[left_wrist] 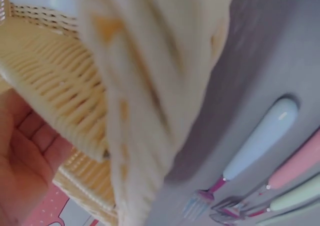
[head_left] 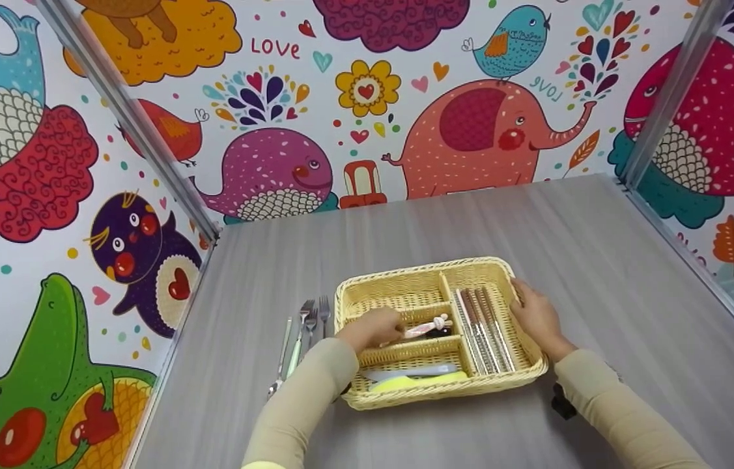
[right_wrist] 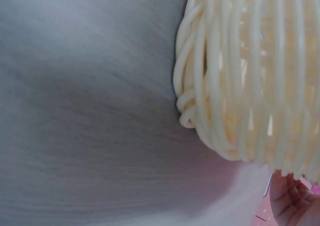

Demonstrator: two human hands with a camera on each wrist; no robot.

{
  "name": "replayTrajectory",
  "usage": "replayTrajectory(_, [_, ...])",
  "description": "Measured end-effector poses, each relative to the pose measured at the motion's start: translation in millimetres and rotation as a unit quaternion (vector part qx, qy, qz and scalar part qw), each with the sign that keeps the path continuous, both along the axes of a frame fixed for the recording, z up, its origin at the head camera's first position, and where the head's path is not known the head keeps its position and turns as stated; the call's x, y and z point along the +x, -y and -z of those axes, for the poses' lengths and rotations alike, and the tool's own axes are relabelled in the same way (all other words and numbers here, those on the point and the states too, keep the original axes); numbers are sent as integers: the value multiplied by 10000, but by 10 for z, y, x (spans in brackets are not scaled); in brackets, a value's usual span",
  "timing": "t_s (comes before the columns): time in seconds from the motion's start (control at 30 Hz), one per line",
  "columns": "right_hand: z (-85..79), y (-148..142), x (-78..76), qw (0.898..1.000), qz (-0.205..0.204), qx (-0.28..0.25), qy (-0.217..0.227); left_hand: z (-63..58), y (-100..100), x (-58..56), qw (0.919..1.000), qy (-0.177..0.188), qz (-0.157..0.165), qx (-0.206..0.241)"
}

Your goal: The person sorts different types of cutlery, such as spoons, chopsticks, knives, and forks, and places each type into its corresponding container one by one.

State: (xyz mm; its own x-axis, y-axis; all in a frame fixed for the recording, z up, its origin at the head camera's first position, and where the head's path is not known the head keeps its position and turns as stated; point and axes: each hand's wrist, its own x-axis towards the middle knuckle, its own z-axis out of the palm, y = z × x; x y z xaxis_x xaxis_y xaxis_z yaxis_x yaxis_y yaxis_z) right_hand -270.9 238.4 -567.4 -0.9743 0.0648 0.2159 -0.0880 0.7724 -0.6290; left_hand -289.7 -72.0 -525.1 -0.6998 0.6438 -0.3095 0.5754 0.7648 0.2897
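A woven cream basket [head_left: 406, 272] with several compartments sits on the table. My left hand [head_left: 376, 327] reaches into its middle left compartment, beside a pink-and-white item [head_left: 428, 327] with knobbed ends. In the left wrist view the fingers [left_wrist: 47, 141] pass behind a woven divider [left_wrist: 60, 95], so their tips are hidden and I cannot tell whether they hold anything. My right hand [head_left: 539, 319] grips the basket's right rim. Long brown-and-silver sticks [head_left: 484, 332] lie side by side in the right compartment. A yellow handle [head_left: 406, 382] and a grey-blue one lie in the front compartment.
Left of the basket, several forks [head_left: 307, 312] and other cutlery lie on the grey table [head_left: 262, 260]. Their handles include a light blue one [left_wrist: 265, 136], a pink one [left_wrist: 300, 161] and a pale green one [left_wrist: 300, 195]. Panels with cartoon animals wall the table's back and sides.
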Motion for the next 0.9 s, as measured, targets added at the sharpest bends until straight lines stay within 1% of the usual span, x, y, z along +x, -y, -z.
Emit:
replayTrajectory(0.1, [0,8,-4,10000,-20,9,5,-78,62,-3,9990,249,-128,346])
replayTrajectory(0.17, [-5,10,-1,10000,-31,29,24,-150,125,-17,9971,250,-239,679])
replayTrajectory(0.23, [-10,4,-2,10000,-37,20,59,-234,212,-43,9916,225,-498,1169])
replayTrajectory(0.27, [-13,0,-2,10000,-33,22,62,-279,262,-60,9875,177,-690,1408])
replayTrajectory(0.3, [-16,-4,-3,10000,-29,23,59,-324,319,-78,9808,110,-997,1673])
replayTrajectory(0.33, [-18,-8,-4,10000,-20,35,45,-362,384,-101,9726,-67,-1300,1927])
replayTrajectory(0.37, [-20,-11,-4,10000,-20,52,52,-401,457,-118,9612,-254,-1705,2154])
replayTrajectory(0.4, [-17,-16,-11,10000,-6,60,52,-429,535,-135,9467,-438,-2145,2364])
replayTrajectory(0.47, [-10,-21,-20,9999,0,111,23,-460,714,-144,9160,-828,-3005,2525])
replayTrajectory(0.5, [-6,-24,-24,9999,-5,132,19,-458,815,-142,9013,-1015,-3373,2523])
replayTrajectory(0.53, [-1,-26,-27,9999,-14,153,17,-446,916,-131,8898,-1138,-3686,2439])
replayTrajectory(0.57, [3,-29,-28,9998,-23,174,18,-428,1016,-112,8794,-1171,-3987,2325])
replayTrajectory(0.6, [5,-32,-29,9998,-21,182,-4,-395,1115,-94,8734,-1174,-4197,2171])
replayTrajectory(0.63, [4,-34,-25,9998,-25,179,-12,-356,1211,-71,8704,-1133,-4366,1973])
replayTrajectory(0.7, [0,-41,-20,9999,-20,168,-6,-271,1388,-18,8672,-930,-4622,1601])
replayTrajectory(0.73, [-2,-44,-17,9998,-17,174,-15,-227,1468,19,8654,-732,-4734,1473])
replayTrajectory(0.77, [-6,-45,-13,9998,-17,173,-1,-178,1545,54,8654,-569,-4802,1315])
replayTrajectory(0.8, [-6,-48,-11,9999,-15,170,11,-127,1630,101,8668,-395,-4800,1290])
replayTrajectory(0.87, [-1,-49,-14,9998,-19,170,34,248,1879,17,8638,-67,-4924,1070])
replayTrajectory(0.9, [0,-48,-14,9998,-16,171,39,335,1939,24,8607,152,-4994,980])
